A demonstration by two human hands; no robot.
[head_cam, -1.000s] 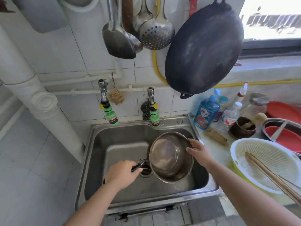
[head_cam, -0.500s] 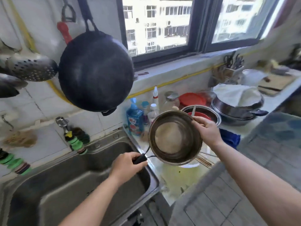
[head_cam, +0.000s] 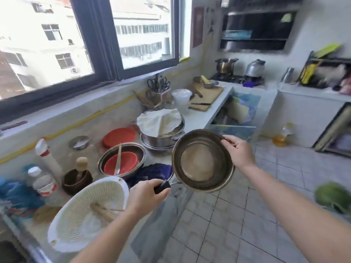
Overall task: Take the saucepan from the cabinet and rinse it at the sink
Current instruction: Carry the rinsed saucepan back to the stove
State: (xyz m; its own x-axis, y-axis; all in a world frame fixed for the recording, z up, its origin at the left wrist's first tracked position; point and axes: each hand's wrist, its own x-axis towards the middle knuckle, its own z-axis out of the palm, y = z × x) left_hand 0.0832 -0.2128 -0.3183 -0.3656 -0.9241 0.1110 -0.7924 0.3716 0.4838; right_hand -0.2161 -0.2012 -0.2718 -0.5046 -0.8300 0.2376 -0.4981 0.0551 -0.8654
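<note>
Saucepan (head_cam: 202,161) held up in the air past the counter's edge, over the tiled floor (head_cam: 218,215), tipped so its worn steel inside faces the person. The left hand (head_cam: 146,196) is wrapped tight around the black handle (head_cam: 161,186); the right hand (head_cam: 237,151) pinches the far rim, thumb on the inside. Just left of the pan, on the crowded counter (head_cam: 199,115), sit a white colander (head_cam: 83,215), a steel bowl (head_cam: 121,160) with a red dish inside, and a cloth-covered pot (head_cam: 161,128).
</note>
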